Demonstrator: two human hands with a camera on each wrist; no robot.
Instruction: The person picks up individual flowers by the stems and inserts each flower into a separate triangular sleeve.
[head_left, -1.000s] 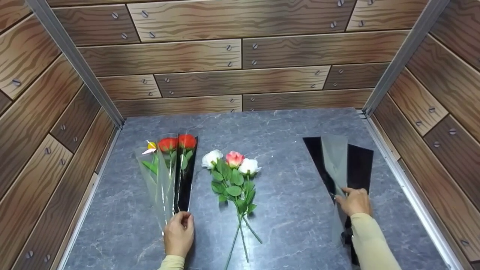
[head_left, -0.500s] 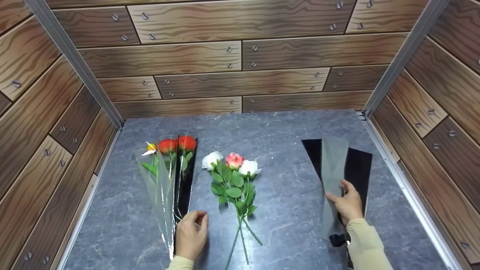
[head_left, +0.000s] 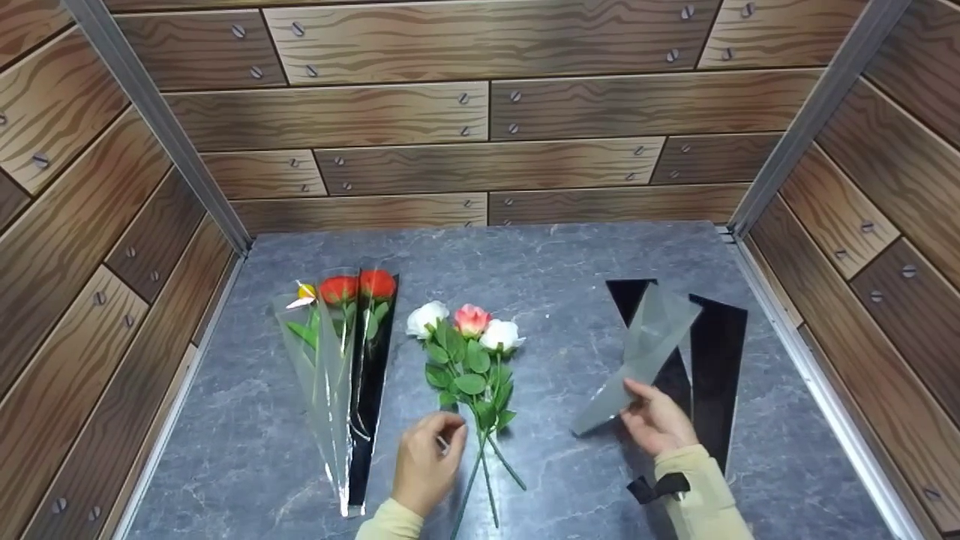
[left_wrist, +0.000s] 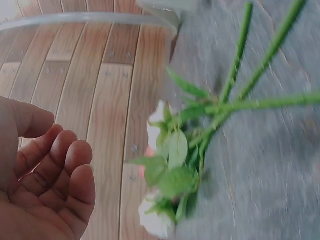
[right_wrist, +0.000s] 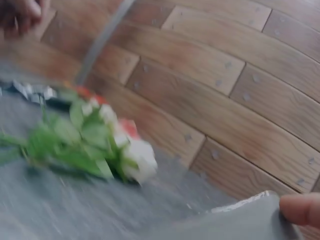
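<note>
My right hand [head_left: 658, 420] pinches a grey translucent flower sleeve [head_left: 654, 326] near its narrow end, with the wide end tilted up to the right. In the right wrist view the sleeve [right_wrist: 240, 222] lies beside a fingertip. Two black flower sleeves [head_left: 716, 360] lie under and beside it on the table. My left hand [head_left: 427, 465] hovers just left of the loose stems, fingers loosely curled and holding nothing; the left wrist view shows the same bare fingers [left_wrist: 75, 155]. Three loose artificial roses lie mid-table with crossed stems: a pink rose [head_left: 472, 319] between a white rose [head_left: 427, 319] and another white rose [head_left: 501, 335].
On the left lie wrapped flowers: a red flower [head_left: 339, 289] in a clear sleeve [head_left: 307, 375], with a small yellow bloom [head_left: 305, 291] alongside, and another red flower [head_left: 376, 283] in a black-backed sleeve [head_left: 360, 480]. Wood-patterned walls [head_left: 480, 112] surround the grey marbled table [head_left: 555, 255].
My right hand has lifted the grey sleeve off the black ones and swung its narrow end leftward. My left hand has moved right, from the wrapped flowers toward the loose stems.
</note>
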